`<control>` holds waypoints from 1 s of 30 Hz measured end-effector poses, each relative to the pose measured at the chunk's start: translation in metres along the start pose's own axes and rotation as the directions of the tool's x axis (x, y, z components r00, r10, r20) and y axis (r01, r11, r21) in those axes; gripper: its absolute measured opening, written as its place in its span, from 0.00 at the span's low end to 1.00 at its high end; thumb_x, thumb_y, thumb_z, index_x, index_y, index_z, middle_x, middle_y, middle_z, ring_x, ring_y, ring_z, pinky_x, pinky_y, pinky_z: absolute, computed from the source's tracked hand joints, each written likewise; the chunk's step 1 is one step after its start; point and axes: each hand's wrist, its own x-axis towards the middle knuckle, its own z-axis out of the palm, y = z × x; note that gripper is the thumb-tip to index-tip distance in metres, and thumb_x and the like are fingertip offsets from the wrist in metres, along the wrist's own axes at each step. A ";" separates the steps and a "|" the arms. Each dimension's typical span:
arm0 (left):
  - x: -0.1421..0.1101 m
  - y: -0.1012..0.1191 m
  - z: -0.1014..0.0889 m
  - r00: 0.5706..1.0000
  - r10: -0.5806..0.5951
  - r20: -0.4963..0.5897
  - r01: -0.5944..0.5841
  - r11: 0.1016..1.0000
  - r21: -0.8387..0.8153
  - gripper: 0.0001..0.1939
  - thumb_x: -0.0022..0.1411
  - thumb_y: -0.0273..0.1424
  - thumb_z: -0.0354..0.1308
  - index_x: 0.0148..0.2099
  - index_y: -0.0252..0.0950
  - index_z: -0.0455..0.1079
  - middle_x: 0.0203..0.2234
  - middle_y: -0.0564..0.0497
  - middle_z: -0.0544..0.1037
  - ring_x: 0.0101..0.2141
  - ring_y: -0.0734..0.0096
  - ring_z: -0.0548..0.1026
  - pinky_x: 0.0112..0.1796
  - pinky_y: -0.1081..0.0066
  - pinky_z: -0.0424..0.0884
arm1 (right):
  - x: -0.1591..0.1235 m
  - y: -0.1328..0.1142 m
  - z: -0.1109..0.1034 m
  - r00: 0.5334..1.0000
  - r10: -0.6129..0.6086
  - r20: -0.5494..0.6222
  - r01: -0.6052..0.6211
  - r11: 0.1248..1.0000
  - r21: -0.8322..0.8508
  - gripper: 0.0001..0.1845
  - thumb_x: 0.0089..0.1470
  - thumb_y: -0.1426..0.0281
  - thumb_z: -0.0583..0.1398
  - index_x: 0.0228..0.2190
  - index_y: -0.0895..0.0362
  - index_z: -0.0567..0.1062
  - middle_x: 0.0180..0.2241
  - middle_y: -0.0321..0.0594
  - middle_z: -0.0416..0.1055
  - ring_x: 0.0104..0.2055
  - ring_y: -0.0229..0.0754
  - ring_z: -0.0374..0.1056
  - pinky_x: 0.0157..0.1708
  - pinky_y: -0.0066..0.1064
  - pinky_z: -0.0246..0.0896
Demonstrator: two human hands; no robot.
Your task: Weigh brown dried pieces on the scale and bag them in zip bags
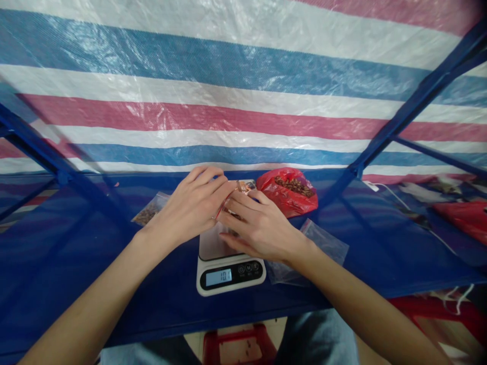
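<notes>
A white digital kitchen scale [203, 289] sits in front of me, its display reading 10.1. Above its metal plate, my left hand [198, 203] and my right hand [258, 223] meet with curled fingers at a small clear zip bag [223, 204] with a red strip along its edge. Brown bits show between the right fingers; most of the bag is hidden. Behind the right hand, a red plastic bag [270, 190] lies open with brown pellet-like pieces [292, 186] in it. A printed packet or card [246, 186] partly shows beyond the fingers.
A filled clear bag [146, 213] lies left of my left wrist, and flat clear zip bags [327, 246] lie under my right forearm. Blue metal posts [380, 137] flank the blue shelf [160, 309]. Striped sheeting [228, 116] hangs behind. A red stool [213, 350] is below.
</notes>
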 end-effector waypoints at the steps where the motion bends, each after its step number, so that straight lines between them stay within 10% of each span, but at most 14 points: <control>1: -0.001 -0.001 0.001 1.000 -0.006 0.004 0.006 1.000 -0.008 0.19 0.60 0.19 0.53 0.52 0.33 0.74 0.41 0.41 0.81 0.52 0.48 0.75 0.53 0.53 0.72 | 0.000 0.000 0.001 1.000 -0.010 0.004 0.009 1.000 0.008 0.19 0.72 0.60 0.59 0.55 0.59 0.76 0.54 0.53 0.79 0.65 0.58 0.68 0.60 0.51 0.63; 9: -0.022 -0.013 0.020 0.992 -0.123 -0.015 0.122 0.990 -0.064 0.09 0.71 0.26 0.54 0.49 0.35 0.75 0.39 0.44 0.81 0.49 0.52 0.76 0.49 0.55 0.71 | -0.019 0.008 -0.003 0.938 0.266 -0.223 -0.213 0.948 0.237 0.09 0.70 0.70 0.61 0.47 0.55 0.81 0.50 0.47 0.81 0.55 0.53 0.74 0.53 0.47 0.67; 14: -0.035 -0.018 0.034 0.979 -0.198 -0.041 0.190 0.971 -0.149 0.07 0.72 0.26 0.55 0.46 0.37 0.75 0.39 0.46 0.82 0.49 0.55 0.76 0.49 0.58 0.69 | -0.028 0.029 0.005 0.913 0.397 0.094 -0.391 0.782 0.486 0.33 0.54 0.52 0.74 0.56 0.53 0.78 0.55 0.48 0.77 0.59 0.56 0.71 0.60 0.51 0.66; 17: -0.037 -0.015 0.041 0.965 -0.259 -0.046 0.242 0.942 -0.235 0.06 0.70 0.25 0.57 0.42 0.37 0.74 0.38 0.48 0.82 0.49 0.57 0.76 0.48 0.59 0.67 | -0.028 0.030 0.012 0.902 0.372 0.218 -0.429 0.729 0.532 0.30 0.49 0.57 0.78 0.51 0.52 0.80 0.52 0.45 0.79 0.59 0.55 0.71 0.63 0.51 0.63; 30: -0.036 -0.001 0.055 0.927 -0.376 0.011 0.356 0.868 -0.347 0.09 0.67 0.26 0.60 0.47 0.38 0.79 0.42 0.48 0.85 0.51 0.57 0.76 0.52 0.57 0.67 | -0.027 0.025 0.031 0.807 0.559 0.191 -0.482 0.437 0.759 0.16 0.54 0.66 0.74 0.44 0.55 0.83 0.44 0.41 0.84 0.46 0.47 0.80 0.52 0.42 0.75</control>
